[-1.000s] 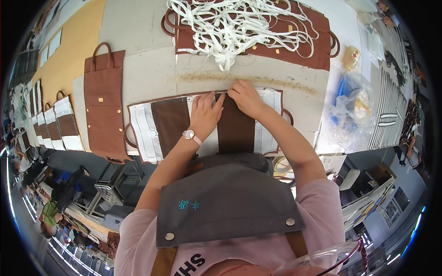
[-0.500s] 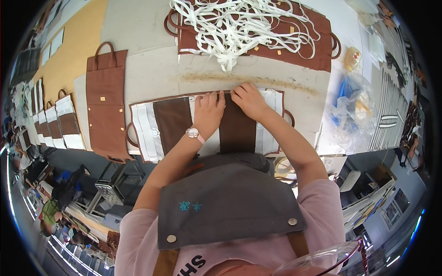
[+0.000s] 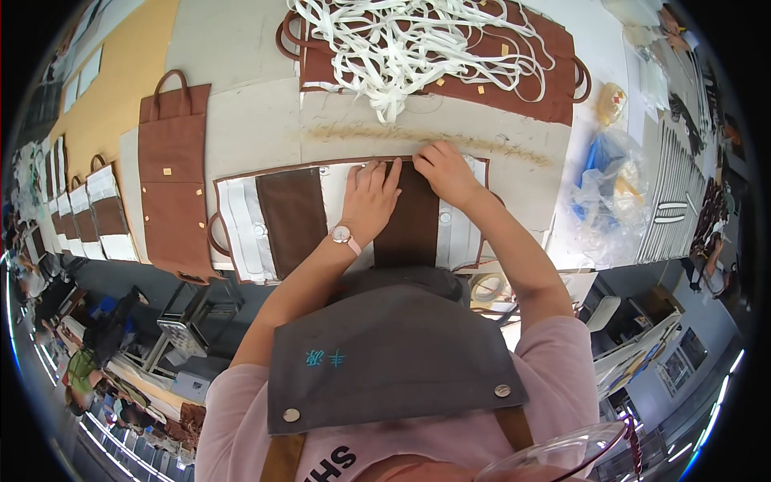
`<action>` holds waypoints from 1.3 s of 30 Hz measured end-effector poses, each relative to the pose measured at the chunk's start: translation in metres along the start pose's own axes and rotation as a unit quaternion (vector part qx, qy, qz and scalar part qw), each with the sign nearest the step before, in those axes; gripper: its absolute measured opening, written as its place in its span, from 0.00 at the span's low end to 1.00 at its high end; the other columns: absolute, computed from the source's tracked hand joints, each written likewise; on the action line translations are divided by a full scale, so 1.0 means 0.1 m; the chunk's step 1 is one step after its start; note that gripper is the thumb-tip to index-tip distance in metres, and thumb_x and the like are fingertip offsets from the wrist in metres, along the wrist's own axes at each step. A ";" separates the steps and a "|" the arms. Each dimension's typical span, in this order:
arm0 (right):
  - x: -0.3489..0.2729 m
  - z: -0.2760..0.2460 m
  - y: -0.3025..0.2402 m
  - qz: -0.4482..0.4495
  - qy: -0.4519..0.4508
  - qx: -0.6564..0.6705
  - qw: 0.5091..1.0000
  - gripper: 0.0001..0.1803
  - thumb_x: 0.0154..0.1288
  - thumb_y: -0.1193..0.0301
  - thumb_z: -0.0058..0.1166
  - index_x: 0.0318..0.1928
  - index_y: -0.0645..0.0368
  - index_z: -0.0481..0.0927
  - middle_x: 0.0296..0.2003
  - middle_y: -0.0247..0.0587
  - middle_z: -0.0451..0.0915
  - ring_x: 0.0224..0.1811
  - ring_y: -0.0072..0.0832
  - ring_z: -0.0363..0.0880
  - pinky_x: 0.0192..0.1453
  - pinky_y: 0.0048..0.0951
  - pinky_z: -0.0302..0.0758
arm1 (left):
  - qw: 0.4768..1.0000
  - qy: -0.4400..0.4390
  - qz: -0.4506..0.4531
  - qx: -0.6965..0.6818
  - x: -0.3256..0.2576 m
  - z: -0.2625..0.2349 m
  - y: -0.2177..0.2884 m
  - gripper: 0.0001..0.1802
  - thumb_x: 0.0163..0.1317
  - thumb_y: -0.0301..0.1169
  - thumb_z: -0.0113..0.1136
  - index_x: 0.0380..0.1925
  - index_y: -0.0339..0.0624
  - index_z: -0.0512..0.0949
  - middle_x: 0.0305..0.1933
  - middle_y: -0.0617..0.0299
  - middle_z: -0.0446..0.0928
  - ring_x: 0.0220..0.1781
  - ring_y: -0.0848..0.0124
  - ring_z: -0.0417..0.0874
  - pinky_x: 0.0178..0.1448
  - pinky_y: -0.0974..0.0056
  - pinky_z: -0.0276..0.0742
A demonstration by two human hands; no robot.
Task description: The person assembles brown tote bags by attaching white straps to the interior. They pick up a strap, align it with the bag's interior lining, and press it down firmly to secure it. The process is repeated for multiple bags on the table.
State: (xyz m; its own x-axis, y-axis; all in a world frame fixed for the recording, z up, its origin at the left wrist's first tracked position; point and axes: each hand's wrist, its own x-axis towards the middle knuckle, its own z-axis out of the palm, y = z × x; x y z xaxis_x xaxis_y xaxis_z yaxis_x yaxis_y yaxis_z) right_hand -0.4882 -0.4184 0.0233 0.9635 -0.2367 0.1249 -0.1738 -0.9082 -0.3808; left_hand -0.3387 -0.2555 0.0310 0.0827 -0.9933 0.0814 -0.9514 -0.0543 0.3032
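Both hands pressed flat on a brown-and-white fabric panel at the centre of the frame.

The left hand (image 3: 368,198), fingers spread and gripping nothing, lay palm-down on the fabric panel (image 3: 293,217), seemingly to keep it flat on the worktable (image 3: 241,120). Just right of it, the right hand (image 3: 446,171) bore on the panel's upper edge, fingertips curled; whether they pinched anything could not be told. A heap of white straps (image 3: 401,44) lay at upper centre, a brown bag (image 3: 170,173) at left, plastic bags (image 3: 610,189) at right.

Bare tabletop (image 3: 257,128) beside strap pile (image 3: 401,48)
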 end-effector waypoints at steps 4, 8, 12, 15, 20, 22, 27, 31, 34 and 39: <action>-0.04 0.00 0.02 0.005 0.002 0.005 1.000 0.10 0.51 0.76 0.55 0.37 0.55 0.77 0.41 0.36 0.75 0.50 0.37 0.72 0.58 0.38 0.71 | 1.000 -0.008 -0.001 0.010 0.03 -0.01 0.01 0.32 0.62 0.38 0.63 0.66 0.42 0.71 0.56 0.52 0.72 0.63 0.57 0.69 0.66 0.48 0.63; -0.08 -0.03 0.05 0.001 0.005 0.003 1.000 0.10 0.51 0.77 0.55 0.37 0.55 0.77 0.40 0.36 0.75 0.49 0.37 0.72 0.59 0.39 0.71 | 1.000 -0.017 0.004 0.007 0.04 -0.03 0.00 0.32 0.62 0.39 0.63 0.66 0.42 0.71 0.55 0.53 0.72 0.63 0.58 0.69 0.65 0.49 0.63; -0.07 -0.03 0.04 0.018 0.016 0.011 1.000 0.11 0.50 0.77 0.55 0.37 0.55 0.77 0.40 0.35 0.76 0.49 0.37 0.72 0.59 0.39 0.71 | 1.000 -0.015 0.000 0.003 0.04 -0.04 0.01 0.31 0.62 0.40 0.63 0.66 0.48 0.71 0.55 0.52 0.72 0.64 0.57 0.68 0.65 0.48 0.62; -0.08 -0.01 0.02 0.034 0.007 0.009 0.999 0.11 0.49 0.78 0.56 0.36 0.55 0.77 0.40 0.36 0.76 0.49 0.37 0.72 0.58 0.39 0.71 | 1.000 -0.020 0.002 0.017 0.07 -0.05 0.06 0.31 0.62 0.41 0.63 0.66 0.53 0.72 0.54 0.51 0.72 0.63 0.56 0.68 0.65 0.46 0.62; -0.10 0.01 0.02 0.102 0.073 0.065 0.990 0.09 0.53 0.78 0.58 0.37 0.57 0.78 0.39 0.38 0.76 0.47 0.40 0.73 0.56 0.41 0.71 | 0.999 -0.030 -0.021 0.033 0.10 -0.03 0.13 0.31 0.62 0.42 0.64 0.66 0.55 0.71 0.54 0.51 0.71 0.62 0.56 0.69 0.63 0.45 0.62; -0.10 0.00 0.05 0.145 0.082 0.092 0.982 0.09 0.55 0.78 0.59 0.37 0.57 0.78 0.39 0.40 0.76 0.47 0.42 0.74 0.55 0.42 0.71 | 0.998 -0.037 -0.031 0.032 0.10 -0.03 0.19 0.32 0.62 0.43 0.64 0.67 0.55 0.71 0.54 0.51 0.70 0.61 0.56 0.69 0.63 0.45 0.62; -0.03 -0.11 0.08 0.171 0.026 0.109 0.979 0.08 0.57 0.77 0.60 0.38 0.57 0.79 0.39 0.41 0.76 0.46 0.43 0.74 0.52 0.44 0.71 | 0.999 -0.028 -0.019 -0.008 0.11 0.07 0.22 0.33 0.60 0.43 0.65 0.67 0.55 0.71 0.55 0.52 0.69 0.60 0.56 0.69 0.63 0.47 0.62; 0.02 -0.06 0.02 0.144 0.046 0.074 0.986 0.10 0.54 0.76 0.60 0.39 0.58 0.78 0.38 0.42 0.75 0.45 0.44 0.74 0.52 0.44 0.70 | 1.000 -0.004 0.011 -0.011 0.10 0.08 0.17 0.33 0.60 0.42 0.65 0.66 0.50 0.71 0.55 0.54 0.69 0.59 0.57 0.69 0.63 0.48 0.62; 0.03 -0.04 -0.06 0.111 0.072 0.042 0.990 0.12 0.52 0.75 0.59 0.39 0.58 0.78 0.37 0.42 0.74 0.45 0.42 0.73 0.53 0.43 0.69 | 0.999 0.018 0.022 -0.036 0.05 0.13 0.12 0.30 0.61 0.39 0.64 0.63 0.46 0.73 0.55 0.55 0.69 0.59 0.58 0.69 0.63 0.48 0.63; -0.06 -0.10 -0.04 0.044 0.034 -0.030 0.998 0.12 0.52 0.73 0.56 0.39 0.58 0.78 0.38 0.40 0.73 0.47 0.39 0.73 0.55 0.39 0.70 | 0.996 0.004 0.059 -0.065 0.06 0.12 0.09 0.25 0.61 0.33 0.61 0.59 0.43 0.74 0.59 0.58 0.72 0.64 0.62 0.70 0.66 0.51 0.63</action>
State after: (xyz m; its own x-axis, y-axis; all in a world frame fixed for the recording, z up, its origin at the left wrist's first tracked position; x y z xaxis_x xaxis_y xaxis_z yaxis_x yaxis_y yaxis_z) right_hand -0.4956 -0.4167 0.0330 0.9285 -0.3367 0.1564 -0.2700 -0.9016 -0.3380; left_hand -0.3505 -0.2635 0.0226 -0.0252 -0.9911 0.1304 -0.9084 0.0772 0.4110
